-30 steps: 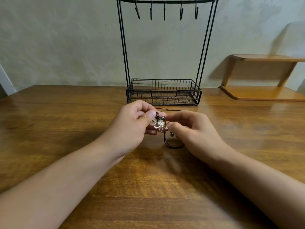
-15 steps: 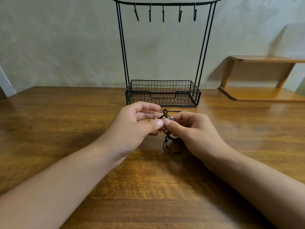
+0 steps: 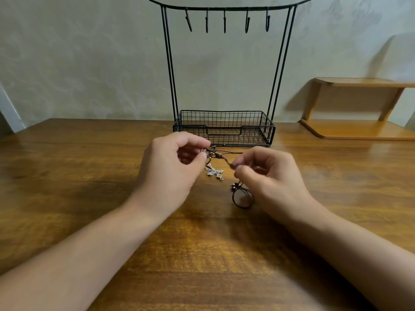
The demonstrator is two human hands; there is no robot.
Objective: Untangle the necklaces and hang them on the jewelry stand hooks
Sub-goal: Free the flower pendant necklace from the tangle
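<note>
So the untangling step looks to be in hand here, nothing is hung yet and all five hooks [image 3: 224, 20] on the jewelry stand [image 3: 224, 70] are bare. The tangle of necklaces [image 3: 216, 154] is held just above the table [image 3: 89, 176], in front of the stand's wire basket [image 3: 224, 129]. A coppery pendant end is pinched between thumb and forefinger of the left hand [image 3: 170, 167], and a dark cord is pinched by the fingertips of the right hand [image 3: 267, 173], so the stretch between them is drawn fairly taut. A silvery pendant [image 3: 214, 171] is dangling below the left pinch, and a loop of black cord [image 3: 242, 196] is hanging under the right hand down to the wood. Which strand belongs to which necklace can't be told. Next, probably, a slow pull apart is called for, with the silver piece fed through a loop rather than yanked. Plenty of open tabletop is left on both sides and toward the near edge; the basket front is close behind the hands, so pulls are best kept sideways. A wooden shelf [image 3: 359, 108] is well off to the right.
</note>
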